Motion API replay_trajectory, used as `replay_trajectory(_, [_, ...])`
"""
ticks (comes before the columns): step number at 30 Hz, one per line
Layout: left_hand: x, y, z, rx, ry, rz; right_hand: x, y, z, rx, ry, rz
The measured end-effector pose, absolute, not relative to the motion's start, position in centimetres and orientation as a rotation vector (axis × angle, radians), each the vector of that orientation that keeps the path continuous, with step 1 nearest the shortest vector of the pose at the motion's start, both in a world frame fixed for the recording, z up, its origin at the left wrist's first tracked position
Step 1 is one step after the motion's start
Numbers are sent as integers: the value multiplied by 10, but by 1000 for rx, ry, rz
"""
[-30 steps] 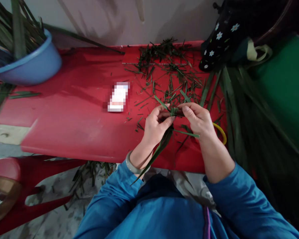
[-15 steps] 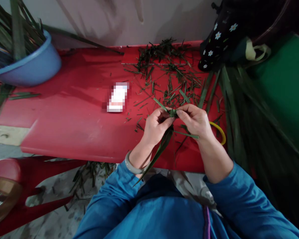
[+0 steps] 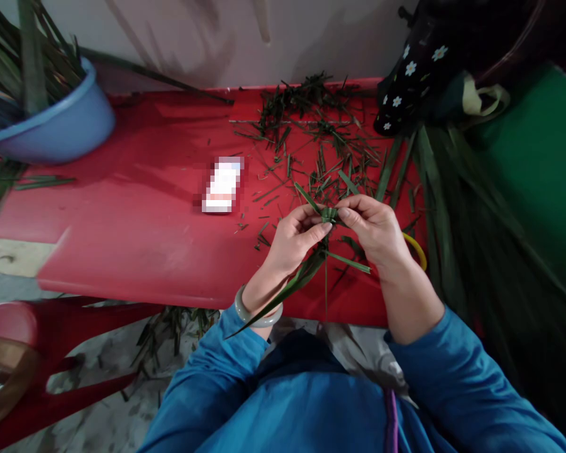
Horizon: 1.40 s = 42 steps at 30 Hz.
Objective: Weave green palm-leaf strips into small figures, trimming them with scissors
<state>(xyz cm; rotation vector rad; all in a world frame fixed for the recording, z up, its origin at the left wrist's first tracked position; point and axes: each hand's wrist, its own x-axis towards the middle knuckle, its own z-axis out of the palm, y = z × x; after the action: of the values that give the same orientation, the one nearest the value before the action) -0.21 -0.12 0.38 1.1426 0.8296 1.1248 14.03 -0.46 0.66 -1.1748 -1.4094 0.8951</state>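
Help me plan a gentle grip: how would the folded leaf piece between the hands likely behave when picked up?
The folded leaf piece is probably light: the left hand and right hand pinch it by fingertips. Its middle looks fairly firm, with closely packed folds. The trailing blade may swing or bend, being long and thin.

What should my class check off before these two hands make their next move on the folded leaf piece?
1. Left hand grips the folded leaf piece: ok, thumb and fingers pinch it.
2. Right hand is at its other side: ok, fingertips are at the folds.
3. Long leaf is clear of the left wrist: not ok, it crosses the bangle.
4. Red table is free of scraps beyond the hands: not ok, leaf scraps lie scattered there.
5. Folds are tight all round: cannot tell, fingers cover part.
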Motion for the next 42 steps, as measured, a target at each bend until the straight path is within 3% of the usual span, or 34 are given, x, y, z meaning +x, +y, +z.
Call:
replay_trajectory(13, [-4,6,-1,982,887,1315,139,0,4,-1219,-1181,914])
replay_trajectory(21, [-11,15,-5,919,1001,1509,125,-10,4,-1137,-1553,1421])
replay_trajectory(25, [-10,15,-7,938,1041,1510,121,-13,7,-1125,-1516,1494])
replay_trajectory(32, [-8,9,-2,1114,1090,1491,125,-10,5,-1214,-1225,1118])
replay_trajectory(42, [-6,-3,0,1358,1088,1465,108,-27,13,-1434,-1563,404])
